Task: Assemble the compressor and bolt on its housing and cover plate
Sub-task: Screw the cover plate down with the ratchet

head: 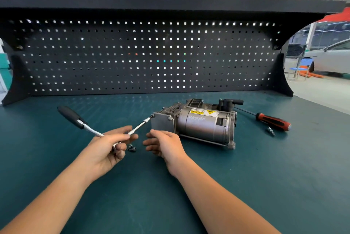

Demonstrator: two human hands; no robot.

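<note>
Now left hand (111, 147) fingers grip the chrome ratchet (89, 127), socket (147, 120) at a corner of the flat cover plate (162, 123), while right hand (163, 144) fingers hang relaxed over wide teal bench (255, 177).

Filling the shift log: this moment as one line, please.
left hand: grips ratchet | socket: at cover plate corner bolt | right hand: relaxed beside compressor | screwdriver: on bench

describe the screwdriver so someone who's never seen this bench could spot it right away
Start at the grey compressor in the middle of the green bench top and look to its right. The screwdriver lies flat there, its shaft pointing toward the compressor. Its red and black handle sets it apart from the tiny metal bit beside it and the black-gripped ratchet on the left.
</note>
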